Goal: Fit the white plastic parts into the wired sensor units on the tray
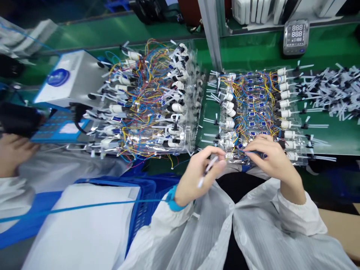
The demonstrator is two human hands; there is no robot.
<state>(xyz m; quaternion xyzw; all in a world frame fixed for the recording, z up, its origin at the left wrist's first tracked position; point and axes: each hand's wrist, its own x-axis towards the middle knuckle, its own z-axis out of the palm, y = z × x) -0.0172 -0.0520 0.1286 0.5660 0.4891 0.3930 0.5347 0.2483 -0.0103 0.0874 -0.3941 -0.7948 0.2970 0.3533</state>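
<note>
My left hand (pixel 197 174), with a blue band at its wrist, is closed at the near left corner of a clear plastic tray (pixel 302 159). A short white tube piece with a darker part (pixel 207 170) lies in its curled fingers. My right hand (pixel 271 155) hovers over the tray's near rows, thumb and fingertips pinched on thin coloured wires (pixel 241 150). Rows of white cylindrical parts (pixel 285 114) with wires and small blue boards (pixel 252 114) fill the tray. White tubes with black fittings (pixel 305 123) lie along its right side. My fingers partly hide the wire ends.
Stacked trays of wired parts (pixel 157 131) stand to the left, beside a silver-blue box (pixel 75 78). Loose tubes with black fittings (pixel 334 90) are heaped at right. A metal post (pixel 210 33) and a display device (pixel 296 37) stand behind. A co-worker's hand (pixel 14 153) is at far left.
</note>
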